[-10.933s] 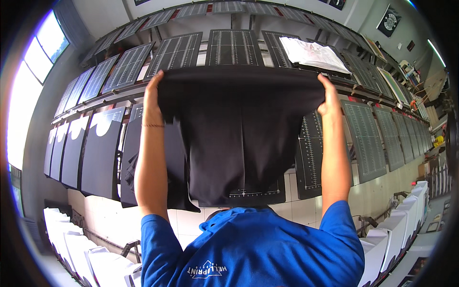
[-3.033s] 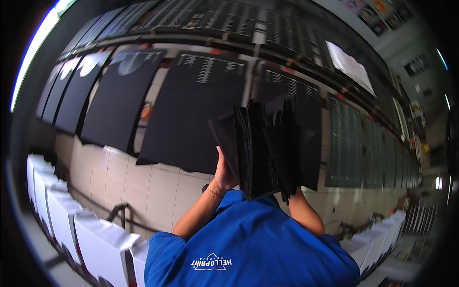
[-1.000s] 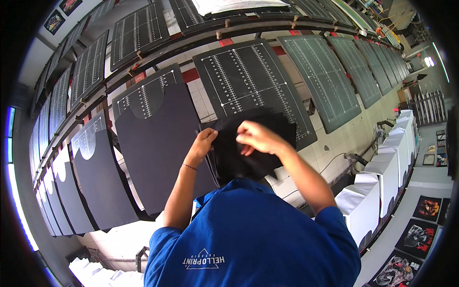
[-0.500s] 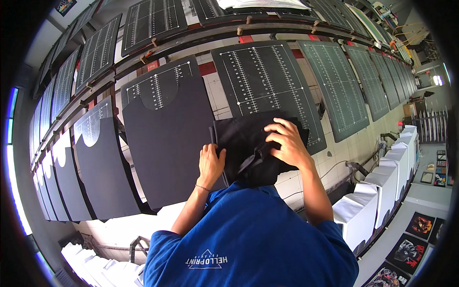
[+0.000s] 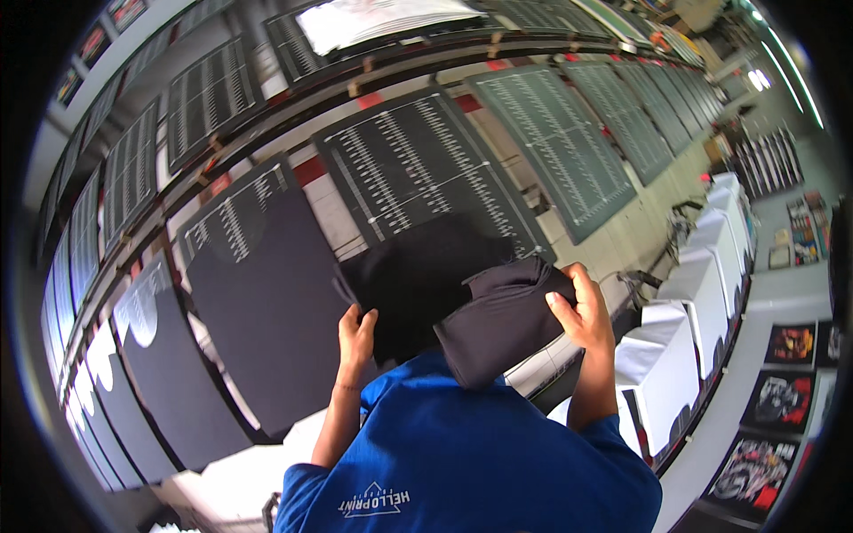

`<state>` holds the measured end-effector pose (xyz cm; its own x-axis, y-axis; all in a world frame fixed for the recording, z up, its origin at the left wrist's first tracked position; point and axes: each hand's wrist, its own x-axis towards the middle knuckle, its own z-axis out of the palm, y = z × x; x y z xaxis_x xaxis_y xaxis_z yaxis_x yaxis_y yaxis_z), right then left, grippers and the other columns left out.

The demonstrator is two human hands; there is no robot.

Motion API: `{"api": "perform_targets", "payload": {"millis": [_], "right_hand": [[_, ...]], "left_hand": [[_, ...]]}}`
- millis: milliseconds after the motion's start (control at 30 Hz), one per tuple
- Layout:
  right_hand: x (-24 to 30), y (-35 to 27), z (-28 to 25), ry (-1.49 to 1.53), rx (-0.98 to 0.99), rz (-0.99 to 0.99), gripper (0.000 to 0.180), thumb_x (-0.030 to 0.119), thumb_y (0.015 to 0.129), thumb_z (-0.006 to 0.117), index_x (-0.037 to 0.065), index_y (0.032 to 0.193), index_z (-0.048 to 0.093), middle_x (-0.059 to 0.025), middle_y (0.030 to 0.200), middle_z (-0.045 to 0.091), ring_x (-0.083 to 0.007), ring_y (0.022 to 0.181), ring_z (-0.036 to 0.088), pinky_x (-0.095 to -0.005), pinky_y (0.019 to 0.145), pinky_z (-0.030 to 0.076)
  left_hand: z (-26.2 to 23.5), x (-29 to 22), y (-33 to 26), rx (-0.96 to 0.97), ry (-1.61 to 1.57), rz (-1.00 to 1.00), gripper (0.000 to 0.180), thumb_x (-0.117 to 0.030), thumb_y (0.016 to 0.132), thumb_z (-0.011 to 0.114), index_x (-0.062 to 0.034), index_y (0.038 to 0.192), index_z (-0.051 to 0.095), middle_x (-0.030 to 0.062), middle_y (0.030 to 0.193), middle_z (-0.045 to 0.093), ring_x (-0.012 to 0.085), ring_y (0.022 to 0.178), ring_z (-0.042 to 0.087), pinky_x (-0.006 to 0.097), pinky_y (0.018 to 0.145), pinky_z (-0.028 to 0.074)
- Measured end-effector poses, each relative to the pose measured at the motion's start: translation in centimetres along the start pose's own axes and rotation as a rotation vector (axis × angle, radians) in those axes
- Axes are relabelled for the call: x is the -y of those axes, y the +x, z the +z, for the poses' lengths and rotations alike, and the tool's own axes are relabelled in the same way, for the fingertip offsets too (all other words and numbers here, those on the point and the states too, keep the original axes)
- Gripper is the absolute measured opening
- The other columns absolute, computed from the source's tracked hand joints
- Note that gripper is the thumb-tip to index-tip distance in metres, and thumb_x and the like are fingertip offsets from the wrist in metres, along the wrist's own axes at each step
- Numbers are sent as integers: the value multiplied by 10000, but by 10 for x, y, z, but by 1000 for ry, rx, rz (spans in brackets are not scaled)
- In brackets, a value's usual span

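Black fabric point(image 5: 418, 275) in a folded bundle lies in front of my chest, over the near part of a dark marked board point(image 5: 404, 164). My left hand point(image 5: 357, 336) pinches its left edge between thumb and fingers. In my right hand point(image 5: 584, 306) is the right end of a folded black fabric piece point(image 5: 502, 324), thumb on top. This piece tilts over the right side of the bundle. To the left, a flat black shirt panel point(image 5: 275, 311) with a curved neckline covers most of another board.
More boards with black panels point(image 5: 182, 364) run off to the left. Bare marked boards point(image 5: 551, 147) continue to the right, and a rail point(image 5: 302, 98) runs behind. White box-like covers point(image 5: 666, 373) line the right side. White sheets point(image 5: 382, 22) lie at the back.
The right part of the black fabric has been lifted and turned toward me, with my right hand now at its outer end. My left hand has closed on the left edge. The view has shifted.
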<state>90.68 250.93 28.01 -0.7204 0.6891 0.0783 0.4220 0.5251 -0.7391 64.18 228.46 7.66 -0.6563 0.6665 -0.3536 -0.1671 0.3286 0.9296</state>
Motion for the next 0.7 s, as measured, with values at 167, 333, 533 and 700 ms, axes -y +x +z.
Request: {"api": "perform_targets", "payload": {"millis": [167,333,533,700], "right_hand": [[-23,-20,-50,-124,-222,183,302,194,953,637,-20,1113,496,-216,788,572,-298,712,599,-376,676,451],[-68,-37,-103,-312,-367,230,344,249,1020,533,-5,1236,448,-304,1027,635,-501,1010,606,-483,841,466],[-160,-37,-176,-304,-325,453,397,273,1015,548,-6,1265,415,-321,1052,635,-506,1044,606,-482,861,466],[-287,-3,-257,-56,-126,322,498,273,993,604,-10,1342,391,-256,1215,614,-339,1167,616,-378,953,457]], "left_hand": [[44,-93,-8,290,-418,205,237,-71,982,541,27,1178,629,28,1054,674,89,960,585,249,880,456],[103,-178,-1,417,-605,363,264,-152,966,604,-2,1183,614,12,1081,656,87,985,569,255,914,434],[199,-231,23,428,-580,450,292,-198,933,622,-6,1153,612,11,1053,632,92,958,555,245,888,421],[285,-224,47,132,-619,374,568,-288,869,673,27,1326,551,89,1214,644,193,1091,611,321,998,452]]}}
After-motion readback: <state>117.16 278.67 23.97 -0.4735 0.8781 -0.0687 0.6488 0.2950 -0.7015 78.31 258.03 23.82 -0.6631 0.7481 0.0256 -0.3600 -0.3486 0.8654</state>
